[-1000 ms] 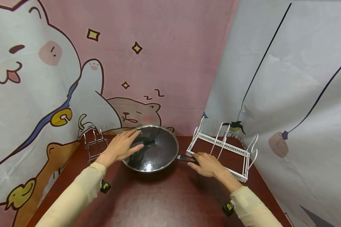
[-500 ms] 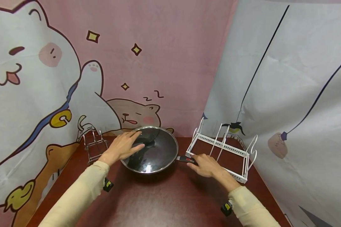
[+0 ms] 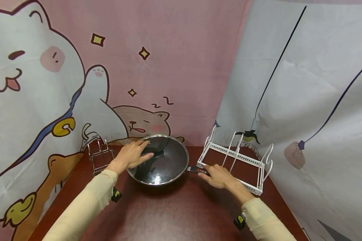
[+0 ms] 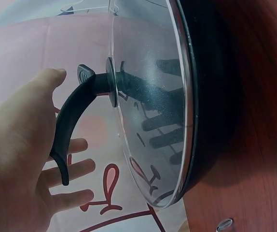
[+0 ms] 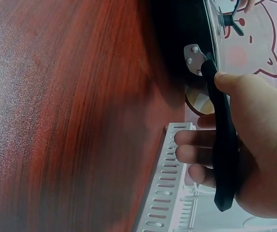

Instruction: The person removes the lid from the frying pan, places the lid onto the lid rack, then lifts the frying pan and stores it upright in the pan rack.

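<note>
On dark-red table (image 3: 175, 216), back centre: pan (image 4: 213, 92), glass lid (image 3: 170, 160) on. Left hand (image 3: 129, 158) right at knob (image 4: 70, 116), fingers spread, uncurled. Right hand (image 3: 218, 175) over handle (image 5: 224, 145), fingers loose, reaching past it (thumb tip alongside). White rack (image 3: 248, 159) just beside.

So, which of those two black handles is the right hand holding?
The long, straight handle jutting from the side of the pan. The other, curved handle, on the glass lid, is by the left hand.
</note>
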`<state>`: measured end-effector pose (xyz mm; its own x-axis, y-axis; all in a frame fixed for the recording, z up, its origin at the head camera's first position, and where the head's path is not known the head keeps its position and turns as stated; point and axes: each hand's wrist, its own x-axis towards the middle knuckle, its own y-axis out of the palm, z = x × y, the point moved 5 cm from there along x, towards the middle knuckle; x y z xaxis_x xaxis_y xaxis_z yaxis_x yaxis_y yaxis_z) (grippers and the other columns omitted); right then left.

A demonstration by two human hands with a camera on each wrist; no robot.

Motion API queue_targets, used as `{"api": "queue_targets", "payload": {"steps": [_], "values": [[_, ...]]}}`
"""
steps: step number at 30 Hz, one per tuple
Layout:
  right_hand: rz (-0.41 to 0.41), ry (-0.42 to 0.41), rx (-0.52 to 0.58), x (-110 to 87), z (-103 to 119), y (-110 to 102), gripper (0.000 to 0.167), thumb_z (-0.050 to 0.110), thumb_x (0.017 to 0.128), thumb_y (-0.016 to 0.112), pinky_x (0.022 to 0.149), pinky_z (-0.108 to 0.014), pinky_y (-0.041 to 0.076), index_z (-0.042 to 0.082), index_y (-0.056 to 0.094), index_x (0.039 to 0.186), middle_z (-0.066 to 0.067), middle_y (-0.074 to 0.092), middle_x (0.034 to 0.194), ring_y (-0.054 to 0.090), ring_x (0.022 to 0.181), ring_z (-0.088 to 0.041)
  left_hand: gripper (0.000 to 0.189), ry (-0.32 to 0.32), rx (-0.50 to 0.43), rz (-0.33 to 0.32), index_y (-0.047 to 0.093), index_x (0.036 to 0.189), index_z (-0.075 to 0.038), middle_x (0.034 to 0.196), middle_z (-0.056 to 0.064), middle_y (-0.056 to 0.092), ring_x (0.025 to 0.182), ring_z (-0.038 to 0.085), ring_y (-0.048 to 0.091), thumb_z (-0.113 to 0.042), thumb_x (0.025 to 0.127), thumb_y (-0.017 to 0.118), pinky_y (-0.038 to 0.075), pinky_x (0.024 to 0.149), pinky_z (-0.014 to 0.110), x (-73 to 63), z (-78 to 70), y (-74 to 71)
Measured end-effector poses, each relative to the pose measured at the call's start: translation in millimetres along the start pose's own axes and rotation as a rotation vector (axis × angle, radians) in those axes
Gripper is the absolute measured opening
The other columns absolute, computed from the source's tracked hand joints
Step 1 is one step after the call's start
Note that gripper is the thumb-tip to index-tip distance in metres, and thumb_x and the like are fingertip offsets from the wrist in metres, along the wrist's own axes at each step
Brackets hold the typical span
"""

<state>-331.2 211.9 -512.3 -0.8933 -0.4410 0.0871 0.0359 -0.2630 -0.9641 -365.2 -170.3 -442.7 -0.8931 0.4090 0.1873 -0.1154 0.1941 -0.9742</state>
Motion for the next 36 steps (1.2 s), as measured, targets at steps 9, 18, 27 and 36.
{"api": "queue_targets", "payload": {"steps": [9,18,27,36], "values": [[-0.013,0.009,0.001,2.7,-3,4,0.032,0.045,0.111,0.072,0.063,-0.041,0.052,0.014,0.077,0.118,0.003,0.065,0.079,0.057,0.069,-0.013,0.076,0.012,0.021,0.019,0.055,0.165,-0.007,0.161,0.028,0.062,0.137,0.052,0.069,-0.063,0.113,0.056,0.058,0.109,0.07,5.5,0.8,4.1],[-0.013,0.008,0.0,3.1,-4,6,0.035,0.048,0.111,0.07,0.062,-0.041,0.052,0.014,0.076,0.118,0.004,0.064,0.077,0.057,0.068,-0.013,0.079,-0.036,-0.004,0.091,0.052,0.167,-0.009,0.159,0.026,0.065,0.136,0.05,0.07,-0.066,0.113,0.054,0.06,0.106,0.068,6.9,2.5,10.8],[-0.008,0.015,0.004,2.4,-3,6,0.033,0.049,0.111,0.07,0.06,-0.039,0.049,0.017,0.075,0.11,0.006,0.061,0.075,0.055,0.066,-0.012,0.074,-0.047,0.0,0.101,0.057,0.163,-0.007,0.152,0.026,0.07,0.13,0.051,0.073,-0.062,0.113,0.057,0.062,0.104,0.067,8.4,-1.0,11.6],[-0.005,0.028,0.008,2.5,-3,6,0.033,0.05,0.11,0.07,0.061,-0.04,0.05,0.018,0.073,0.106,0.007,0.059,0.073,0.055,0.067,-0.012,0.068,-0.046,0.015,0.074,0.066,0.153,-0.005,0.14,0.022,0.078,0.122,0.047,0.076,-0.06,0.114,0.058,0.064,0.095,0.065,14.0,-5.0,10.5]]}}
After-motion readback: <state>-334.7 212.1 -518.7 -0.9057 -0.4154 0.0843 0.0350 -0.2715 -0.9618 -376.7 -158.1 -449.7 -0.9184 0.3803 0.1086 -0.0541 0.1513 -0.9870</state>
